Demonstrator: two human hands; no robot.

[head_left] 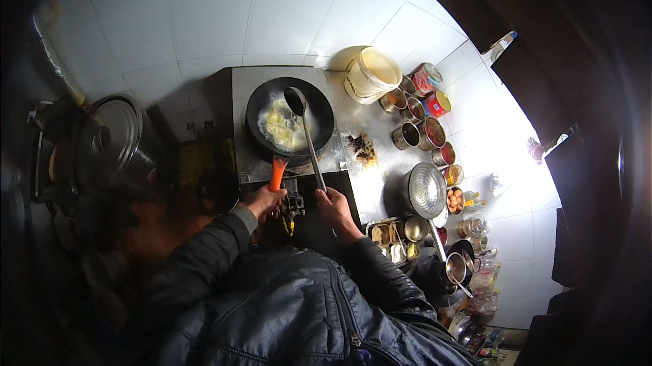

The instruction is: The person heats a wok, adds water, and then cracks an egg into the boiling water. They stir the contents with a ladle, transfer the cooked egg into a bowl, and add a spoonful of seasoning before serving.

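Observation:
A black wok (322, 126) sits over the burner of a metal stove (244, 162). Pale yellow egg (281, 129) with a foamy edge lies in its bottom. My left hand (267, 200) is closed around the wok's orange handle (278, 173). In my right hand (337, 210) is the long shaft of a metal ladle (308, 136). The ladle's dark bowl hangs at the far side of the wok, above or against the egg; I cannot tell whether it touches.
Right of the stove, a white plastic bucket (374, 74) and several metal seasoning pots (432, 132) line the metal counter (372, 182). Nearer stand a perforated strainer (427, 190), a bowl of eggs (455, 200) and a seasoning tray (379, 236). A large lidded pot (109, 136) is at left.

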